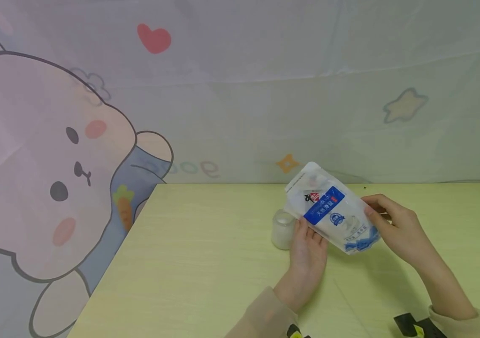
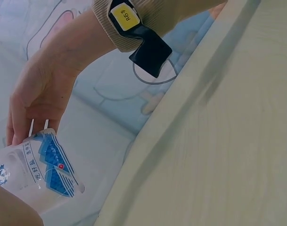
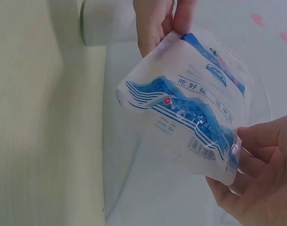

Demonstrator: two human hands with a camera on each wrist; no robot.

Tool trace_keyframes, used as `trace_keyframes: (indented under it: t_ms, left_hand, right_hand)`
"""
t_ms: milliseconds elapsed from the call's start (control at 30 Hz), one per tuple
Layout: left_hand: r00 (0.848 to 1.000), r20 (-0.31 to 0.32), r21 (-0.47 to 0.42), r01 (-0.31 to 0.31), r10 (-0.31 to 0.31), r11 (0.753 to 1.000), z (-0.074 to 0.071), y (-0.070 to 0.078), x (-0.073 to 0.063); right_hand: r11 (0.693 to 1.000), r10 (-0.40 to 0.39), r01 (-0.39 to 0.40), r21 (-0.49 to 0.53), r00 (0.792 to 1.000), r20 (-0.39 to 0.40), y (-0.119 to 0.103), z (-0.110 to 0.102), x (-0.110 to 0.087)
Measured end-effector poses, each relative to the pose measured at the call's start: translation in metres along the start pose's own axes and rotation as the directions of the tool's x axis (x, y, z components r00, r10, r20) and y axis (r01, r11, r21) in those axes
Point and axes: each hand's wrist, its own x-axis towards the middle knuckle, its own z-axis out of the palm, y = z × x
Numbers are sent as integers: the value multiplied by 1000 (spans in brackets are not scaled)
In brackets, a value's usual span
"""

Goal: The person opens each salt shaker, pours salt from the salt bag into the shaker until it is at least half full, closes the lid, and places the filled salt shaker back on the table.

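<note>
Both hands hold a white and blue bag of salt (image 1: 337, 211), tilted above the table. My left hand (image 1: 308, 263) grips its lower left edge; some of those fingers are hidden by the bag. At the other end my right hand (image 1: 396, 230) pinches the corner between thumb and fingers. The right wrist view shows the blue mountain print and barcode on the bag (image 3: 185, 113), with the right hand (image 3: 261, 174) at its bottom end. Just behind the left fingers a small whitish jar (image 1: 281, 232) stands upright on the table.
The pale yellow table (image 1: 189, 263) spreads out beneath the hands. A cloth backdrop (image 1: 240, 117) with a cartoon animal, heart and star prints hangs behind and to the left of it.
</note>
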Motion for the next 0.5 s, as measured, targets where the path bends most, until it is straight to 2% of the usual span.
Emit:
trace_keyframes:
  t_ms: [333, 500]
  left_hand:
    - [999, -39, 12, 8, -8, 1000, 1, -2, 3]
    - [999, -38, 56, 8, -6, 998, 1, -2, 2]
  right_hand:
    - [1000, -23, 23, -5, 999, -29, 3, 1, 0]
    - [1000, -12, 12, -7, 1000, -29, 1, 1, 1]
